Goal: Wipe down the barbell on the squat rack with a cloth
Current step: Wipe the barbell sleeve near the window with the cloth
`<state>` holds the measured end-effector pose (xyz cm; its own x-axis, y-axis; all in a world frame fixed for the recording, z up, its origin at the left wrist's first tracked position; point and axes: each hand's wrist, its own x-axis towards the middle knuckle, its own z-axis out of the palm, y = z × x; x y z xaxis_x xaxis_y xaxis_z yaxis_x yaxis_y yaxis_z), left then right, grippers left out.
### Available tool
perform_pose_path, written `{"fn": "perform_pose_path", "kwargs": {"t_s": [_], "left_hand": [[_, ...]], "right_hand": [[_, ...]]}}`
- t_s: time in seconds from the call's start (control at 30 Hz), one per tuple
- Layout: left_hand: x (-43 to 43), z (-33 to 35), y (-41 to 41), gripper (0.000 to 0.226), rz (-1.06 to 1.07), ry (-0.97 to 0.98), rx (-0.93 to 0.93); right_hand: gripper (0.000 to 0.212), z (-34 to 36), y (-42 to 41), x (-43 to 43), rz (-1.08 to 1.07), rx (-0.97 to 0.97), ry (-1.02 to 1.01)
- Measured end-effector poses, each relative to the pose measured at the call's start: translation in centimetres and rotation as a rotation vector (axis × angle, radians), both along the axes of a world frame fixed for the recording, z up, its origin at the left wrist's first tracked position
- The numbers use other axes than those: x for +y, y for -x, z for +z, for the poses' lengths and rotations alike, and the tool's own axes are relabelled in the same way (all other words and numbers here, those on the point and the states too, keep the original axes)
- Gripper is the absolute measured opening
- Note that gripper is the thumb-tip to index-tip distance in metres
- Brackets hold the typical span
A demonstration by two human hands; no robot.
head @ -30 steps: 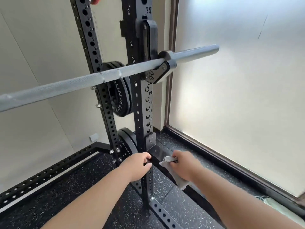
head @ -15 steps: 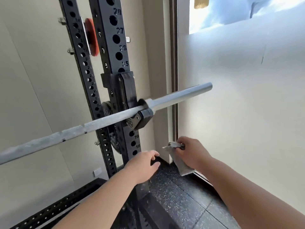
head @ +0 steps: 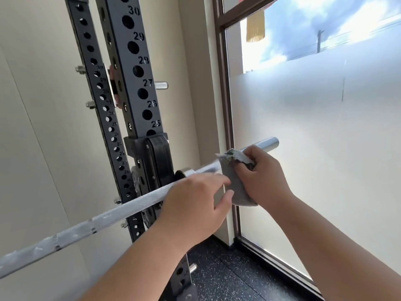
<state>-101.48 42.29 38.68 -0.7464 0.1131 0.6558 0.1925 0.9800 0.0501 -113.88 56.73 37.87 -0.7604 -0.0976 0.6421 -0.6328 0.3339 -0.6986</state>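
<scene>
On the barbell sleeve, right fingers: curled round the grey cloth, pinning it against the metal.
Right hand: grips the cloth from the window side; the loose lower part of the cloth hangs below the bar.
Left fingers: loosely extended, holding nothing; tips and thumb lie at the cloth's near edge, contact cannot be told (motion blur).
Left hand: in front of the bar, just beside the right hand.
Barbell: silver, knurled; runs from lower left up to its free end past the right hand.
J-hook: black, carries the bar.
Squat rack upright: black, holes numbered 25 to 30 above the hook.
Rear upright: black, perforated, behind and to the left.
Window: frosted lower pane, just beyond the bar end.
Floor: black, speckled.
</scene>
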Motion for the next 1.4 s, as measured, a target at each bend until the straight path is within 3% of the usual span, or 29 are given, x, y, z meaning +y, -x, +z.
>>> {"fn": "perform_pose_path", "kwargs": {"t_s": [0.13, 0.27, 0.37, 0.47, 0.53, 0.77, 1.03, 1.2, 1.4], "left_hand": [[-2.7, 2.9, 1.7, 0.034, 0.154, 0.159, 0.123], [-4.4, 2.8, 2.9, 0.042, 0.368, 0.263, -0.027], [-5.5, 1.2, 3.8, 0.047, 0.295, 0.125, -0.065], [-6.5, 0.6, 4.2, 0.054, 0.22, -0.04, -0.047], [-6.4, 0.4, 4.4, 0.056, 0.219, -0.077, -0.041], [-6.4, 0.0, 4.6, 0.071, 0.216, -0.067, -0.068], [-6.5, -0.2, 4.4, 0.061, 0.202, -0.046, -0.034], [-6.5, -0.2, 4.6, 0.053, 0.192, -0.04, -0.024], [-6.5, -0.3, 4.6, 0.051, 0.183, -0.055, -0.009]], "right_hand": [[0.009, 1.3, 0.4, -2.0, -0.018, 0.142, 0.032], [0.017, -1.2, 1.3, -4.7, 0.064, 0.305, -0.233], [0.027, -4.7, 1.4, -6.4, 0.182, 0.393, -0.294], [0.057, -6.7, 1.6, -7.1, 0.217, 0.432, -0.338], [0.066, -6.8, 2.2, -7.2, 0.212, 0.458, -0.38], [0.044, -5.1, 6.8, -7.0, 0.109, 0.585, -0.365], [0.035, -4.1, 11.2, -6.9, -0.124, 0.382, -0.165], [0.035, -4.4, 7.4, -8.8, 0.035, 0.565, -0.182], [0.053, -4.5, 10.3, -6.6, 0.109, 0.725, -0.341]]}}
